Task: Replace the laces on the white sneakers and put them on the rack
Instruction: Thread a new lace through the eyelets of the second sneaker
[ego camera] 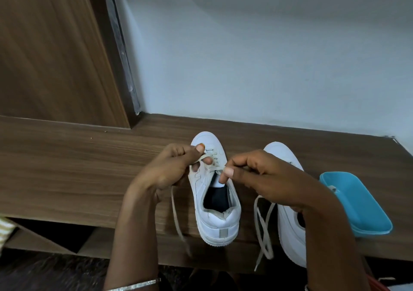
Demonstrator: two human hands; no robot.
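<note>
A white sneaker stands on the wooden shelf top, toe pointing away from me. An off-white lace runs through its front eyelets. My left hand pinches the lace's left end above the eyelets; that end trails down past the shelf's front edge. My right hand pinches the right end beside the tongue; its loose length loops in front of the second sneaker. The second white sneaker stands to the right, partly hidden by my right hand and forearm.
A blue plastic tray lies at the right end of the shelf, something small inside it. A wooden panel and a pale wall rise behind. Below the shelf's front edge is a dark open compartment.
</note>
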